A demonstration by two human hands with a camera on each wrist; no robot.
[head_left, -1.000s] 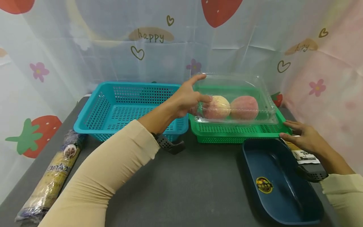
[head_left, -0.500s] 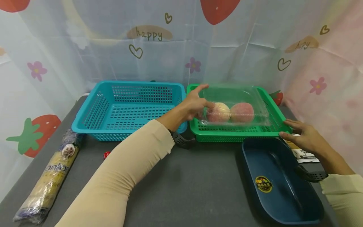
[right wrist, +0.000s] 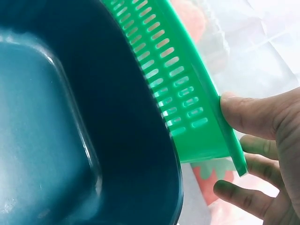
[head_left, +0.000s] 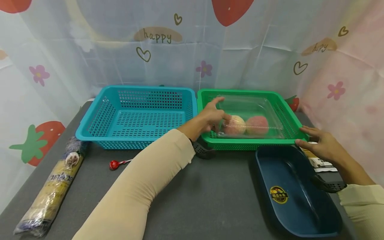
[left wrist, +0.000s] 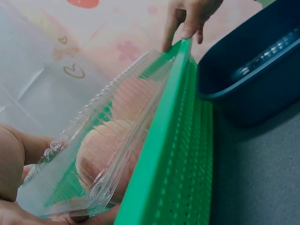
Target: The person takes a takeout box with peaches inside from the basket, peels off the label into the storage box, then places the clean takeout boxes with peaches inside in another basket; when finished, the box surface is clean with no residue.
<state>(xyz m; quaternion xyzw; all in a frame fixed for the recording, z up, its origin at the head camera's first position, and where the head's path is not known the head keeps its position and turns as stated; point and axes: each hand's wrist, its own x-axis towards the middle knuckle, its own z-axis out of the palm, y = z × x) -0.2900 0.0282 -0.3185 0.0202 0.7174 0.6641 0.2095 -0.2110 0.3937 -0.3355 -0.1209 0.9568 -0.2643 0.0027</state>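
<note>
A clear plastic clamshell box (head_left: pixel 255 115) with two peaches (head_left: pixel 235 125) lies low inside the green basket (head_left: pixel 249 143). My left hand (head_left: pixel 223 108) holds the box's left end, index finger on the lid and thumb against the side. In the left wrist view the box (left wrist: pixel 103 150) tilts against the basket's rim (left wrist: pixel 173 140), with my left hand (left wrist: pixel 14 187) under its near end. My right hand (head_left: pixel 303 136) grips the basket's front right corner. In the right wrist view my right hand (right wrist: pixel 236 152) has the thumb on the rim (right wrist: pixel 187 108) and the fingers below it.
An empty teal basket (head_left: pixel 135 115) stands to the left of the green one. A navy tray (head_left: pixel 297 190) lies in front of the green basket, at the right. A long noodle pack (head_left: pixel 54 190) and a red lollipop (head_left: pixel 114 164) lie at the left. Printed curtains close off the back and sides.
My left hand has lowered the clamshell box from above the green basket down into it. The arm's shift uncovered the red lollipop. My right hand has stayed on the basket's corner.
</note>
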